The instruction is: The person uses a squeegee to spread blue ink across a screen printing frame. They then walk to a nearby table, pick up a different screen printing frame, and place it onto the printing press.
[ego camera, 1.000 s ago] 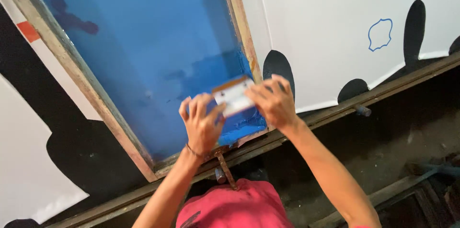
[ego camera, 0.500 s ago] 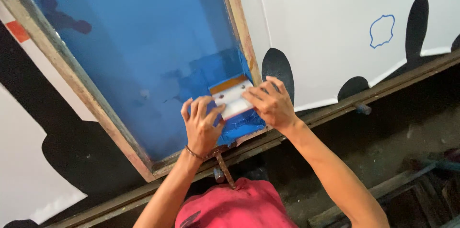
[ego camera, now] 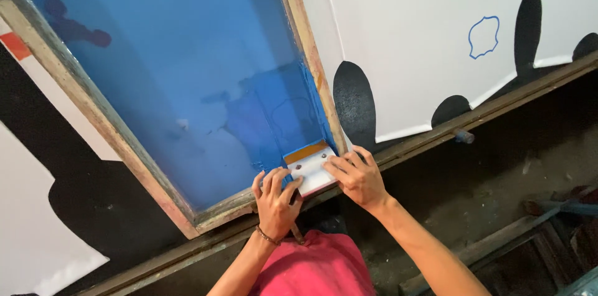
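A wooden-framed printing screen with blue mesh lies tilted on a long table. At its near corner both hands grip a small squeegee with a white handle and an orange-brown blade edge. My left hand holds its left end and my right hand holds its right end. Darker blue ink is spread on the mesh just beyond the blade.
White fabric with black printed shapes and a small blue outline lies to the right of the screen. More white and black fabric is at the left. The table's wooden edge runs diagonally; a dark floor with planks lies below.
Both hands pulled the squeegee toward me, down to the screen's near corner. The view shifted slightly.
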